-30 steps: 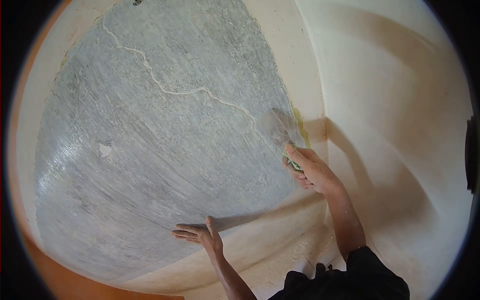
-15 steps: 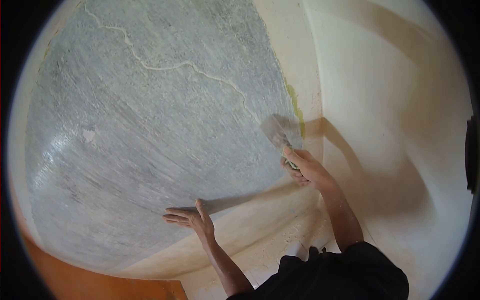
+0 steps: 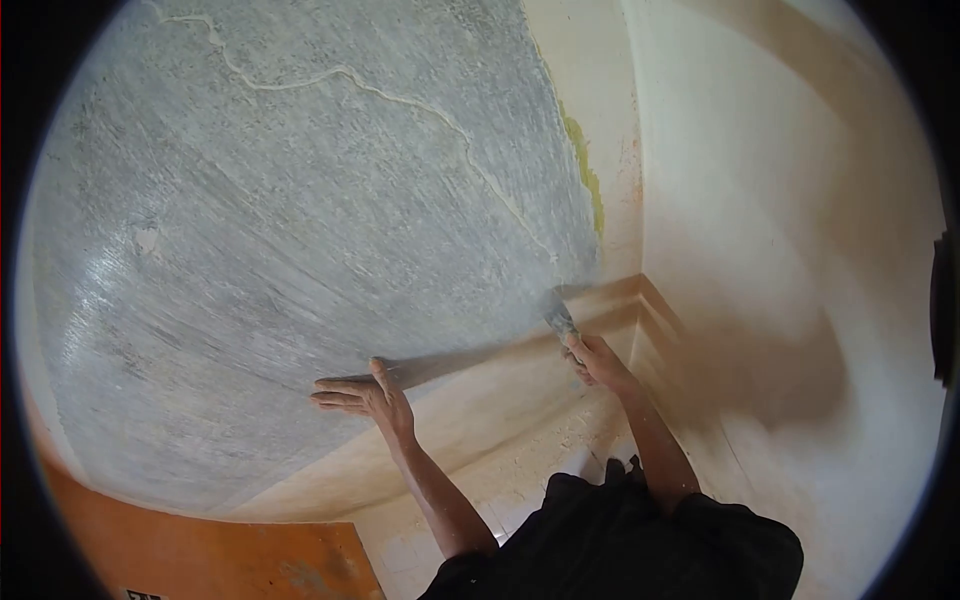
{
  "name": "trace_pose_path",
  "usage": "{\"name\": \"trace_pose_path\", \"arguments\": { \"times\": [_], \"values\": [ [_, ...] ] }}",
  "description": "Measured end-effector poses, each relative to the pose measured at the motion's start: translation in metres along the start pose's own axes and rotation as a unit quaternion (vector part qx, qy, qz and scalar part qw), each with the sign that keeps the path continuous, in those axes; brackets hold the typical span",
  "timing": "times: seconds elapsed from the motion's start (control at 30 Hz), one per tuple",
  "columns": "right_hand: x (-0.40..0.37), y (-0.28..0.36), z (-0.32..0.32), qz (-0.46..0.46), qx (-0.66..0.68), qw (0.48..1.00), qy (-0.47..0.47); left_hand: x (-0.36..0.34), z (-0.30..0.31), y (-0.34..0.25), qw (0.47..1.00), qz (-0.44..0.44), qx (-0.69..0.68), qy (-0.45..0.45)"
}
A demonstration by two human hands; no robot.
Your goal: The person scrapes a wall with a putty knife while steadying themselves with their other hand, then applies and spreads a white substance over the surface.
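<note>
The right hand (image 3: 598,360) is clamped around the handle of a scraper (image 3: 560,314), which is at the lower right corner of a grey patch (image 3: 300,220) on the wall (image 3: 585,60). The scraper's blade points up and to the left, blurred at its tip, so I cannot tell whether it touches the wall. A pale wavy line (image 3: 345,72) crosses the patch from its upper left down toward that same corner and stops just above the blade. The left hand (image 3: 365,397) is near the patch's lower edge, well apart from the scraper, its fingers straight and pointing left, its thumb spread apart and up; how firmly it rests there, if at all, I cannot tell. Along the patch's right edge, above the scraper, runs a yellow-green streak (image 3: 583,170). A small white spot (image 3: 148,241) lies near the patch's left edge. Beyond the right hand stands a white side wall (image 3: 760,250), and an orange panel (image 3: 230,555) lies below the patch's lower left part
</note>
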State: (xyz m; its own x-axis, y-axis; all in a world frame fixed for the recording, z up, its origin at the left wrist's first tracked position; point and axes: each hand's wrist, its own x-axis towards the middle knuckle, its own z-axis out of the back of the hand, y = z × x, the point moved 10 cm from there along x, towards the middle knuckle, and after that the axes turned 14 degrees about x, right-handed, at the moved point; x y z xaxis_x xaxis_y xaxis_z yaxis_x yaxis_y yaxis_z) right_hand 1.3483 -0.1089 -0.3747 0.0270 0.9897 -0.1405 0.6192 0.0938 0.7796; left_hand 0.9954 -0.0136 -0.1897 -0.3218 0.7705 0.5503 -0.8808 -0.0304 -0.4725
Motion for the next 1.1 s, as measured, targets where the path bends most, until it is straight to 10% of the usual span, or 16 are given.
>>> {"name": "trace_pose_path", "arguments": {
  "times": [1.1],
  "values": [
    [-0.004, 0.009, -0.019, 0.094, -0.01, 0.992, -0.08, -0.001, 0.002, -0.009, 0.999, 0.004, -0.011, 0.034]
  ]
}}
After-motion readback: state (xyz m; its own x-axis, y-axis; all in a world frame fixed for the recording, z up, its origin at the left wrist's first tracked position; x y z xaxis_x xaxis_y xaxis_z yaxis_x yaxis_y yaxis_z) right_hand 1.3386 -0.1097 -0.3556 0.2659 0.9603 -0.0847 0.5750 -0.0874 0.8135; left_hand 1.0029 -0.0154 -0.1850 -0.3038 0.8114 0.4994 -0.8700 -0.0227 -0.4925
